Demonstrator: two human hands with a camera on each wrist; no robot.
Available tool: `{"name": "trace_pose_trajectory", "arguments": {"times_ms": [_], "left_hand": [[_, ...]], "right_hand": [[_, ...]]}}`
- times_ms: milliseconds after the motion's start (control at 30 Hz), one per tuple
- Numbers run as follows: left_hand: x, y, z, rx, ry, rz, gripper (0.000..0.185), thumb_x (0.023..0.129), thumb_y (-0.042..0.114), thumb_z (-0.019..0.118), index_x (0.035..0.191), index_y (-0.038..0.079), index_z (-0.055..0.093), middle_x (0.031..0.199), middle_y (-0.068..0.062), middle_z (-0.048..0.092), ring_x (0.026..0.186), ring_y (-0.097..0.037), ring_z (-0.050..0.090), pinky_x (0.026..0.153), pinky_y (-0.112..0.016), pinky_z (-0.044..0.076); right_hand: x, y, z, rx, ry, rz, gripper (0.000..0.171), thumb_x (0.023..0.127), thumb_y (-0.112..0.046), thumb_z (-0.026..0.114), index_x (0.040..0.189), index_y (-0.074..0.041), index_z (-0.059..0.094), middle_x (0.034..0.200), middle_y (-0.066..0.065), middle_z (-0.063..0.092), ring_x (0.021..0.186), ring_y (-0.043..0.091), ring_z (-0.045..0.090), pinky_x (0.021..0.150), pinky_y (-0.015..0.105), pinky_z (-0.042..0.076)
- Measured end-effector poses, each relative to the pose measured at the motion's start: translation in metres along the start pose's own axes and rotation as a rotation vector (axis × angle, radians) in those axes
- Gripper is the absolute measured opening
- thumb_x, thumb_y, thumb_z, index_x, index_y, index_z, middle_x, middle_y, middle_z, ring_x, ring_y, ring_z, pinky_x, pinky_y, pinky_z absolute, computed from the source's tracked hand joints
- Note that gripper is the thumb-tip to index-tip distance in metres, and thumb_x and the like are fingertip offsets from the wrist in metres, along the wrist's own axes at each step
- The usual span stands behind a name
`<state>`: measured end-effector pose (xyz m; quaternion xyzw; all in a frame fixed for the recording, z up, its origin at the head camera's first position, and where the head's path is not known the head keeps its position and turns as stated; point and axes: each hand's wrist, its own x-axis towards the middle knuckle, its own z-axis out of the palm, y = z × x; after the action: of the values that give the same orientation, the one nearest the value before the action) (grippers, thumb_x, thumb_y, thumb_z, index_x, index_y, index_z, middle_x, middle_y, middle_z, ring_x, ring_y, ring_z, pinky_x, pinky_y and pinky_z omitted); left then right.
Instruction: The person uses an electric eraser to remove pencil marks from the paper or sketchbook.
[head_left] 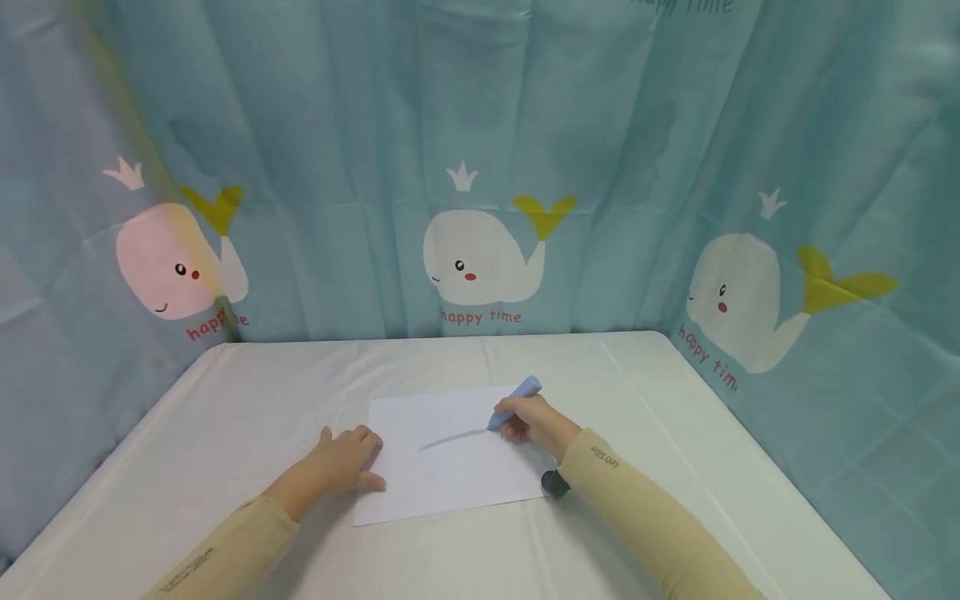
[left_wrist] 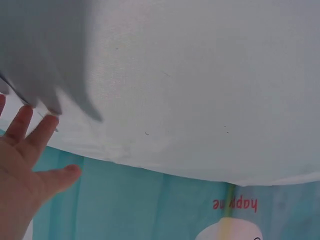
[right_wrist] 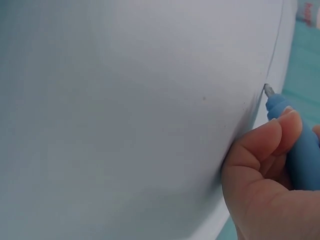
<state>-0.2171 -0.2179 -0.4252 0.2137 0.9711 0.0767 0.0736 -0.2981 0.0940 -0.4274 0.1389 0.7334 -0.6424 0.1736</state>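
A sheet of white paper [head_left: 450, 483] lies on the white-covered table, with a thin, slightly curved grey stroke [head_left: 452, 438] across its middle. In my right hand [head_left: 536, 421] I pinch a thick light-blue marker [head_left: 527, 387], tilted, its tip at the right end of the stroke. The right wrist view shows thumb and fingers round the marker [right_wrist: 304, 155], its grey tip against the paper. My left hand [head_left: 341, 461] rests at the paper's left edge, fingers spread and holding nothing. The left wrist view shows that hand [left_wrist: 25, 165] at the frame's left side.
A small black round object [head_left: 555, 484] sits by the paper's lower right corner, beside my right sleeve. White cloth covers the table [head_left: 262, 392]. Blue curtains [head_left: 337, 167] printed with whales hang behind the table and along both sides.
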Motion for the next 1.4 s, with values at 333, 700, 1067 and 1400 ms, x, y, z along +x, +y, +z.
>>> {"name": "trace_pose_trajectory", "arguments": {"times_ms": [333, 700, 1067, 1400], "left_hand": [[0.007, -0.009, -0.004, -0.209, -0.087, -0.031, 0.095, 0.074, 0.037, 0.081, 0.146, -0.005, 0.034, 0.153, -0.030, 0.021, 0.140, -0.052, 0.015, 0.100, -0.077, 0.010], [0.009, -0.016, -0.004, -0.216, -0.103, -0.071, 0.095, 0.077, 0.046, 0.077, 0.148, 0.001, 0.034, 0.155, -0.029, 0.017, 0.139, -0.056, 0.009, 0.099, -0.079, 0.010], [0.008, -0.014, -0.002, -0.222, -0.098, -0.076, 0.095, 0.077, 0.047, 0.077, 0.149, 0.001, 0.034, 0.154, -0.030, 0.016, 0.137, -0.059, 0.006, 0.101, -0.076, 0.010], [0.009, -0.013, -0.001, -0.214, -0.128, -0.104, 0.095, 0.077, 0.047, 0.077, 0.149, 0.003, 0.034, 0.156, -0.028, 0.016, 0.139, -0.057, 0.006, 0.102, -0.075, 0.011]], "right_hand": [[0.003, 0.002, 0.003, 0.015, 0.026, 0.001, 0.023, 0.085, -0.009, 0.066, 0.100, 0.005, 0.058, 0.063, 0.008, 0.058, 0.050, 0.012, 0.052, 0.049, 0.021, 0.045], [0.003, -0.005, -0.001, -0.011, -0.001, 0.000, 0.019, 0.084, -0.009, 0.067, 0.095, 0.004, 0.057, 0.061, 0.006, 0.055, 0.049, 0.011, 0.050, 0.048, 0.020, 0.043], [0.001, -0.001, 0.004, 0.029, 0.001, -0.007, 0.018, 0.084, -0.009, 0.067, 0.093, 0.004, 0.059, 0.059, 0.005, 0.055, 0.048, 0.009, 0.049, 0.048, 0.019, 0.042], [0.002, 0.001, 0.007, -0.009, 0.032, 0.005, 0.018, 0.083, -0.006, 0.066, 0.096, 0.005, 0.058, 0.060, 0.006, 0.055, 0.049, 0.010, 0.048, 0.048, 0.020, 0.041]]}}
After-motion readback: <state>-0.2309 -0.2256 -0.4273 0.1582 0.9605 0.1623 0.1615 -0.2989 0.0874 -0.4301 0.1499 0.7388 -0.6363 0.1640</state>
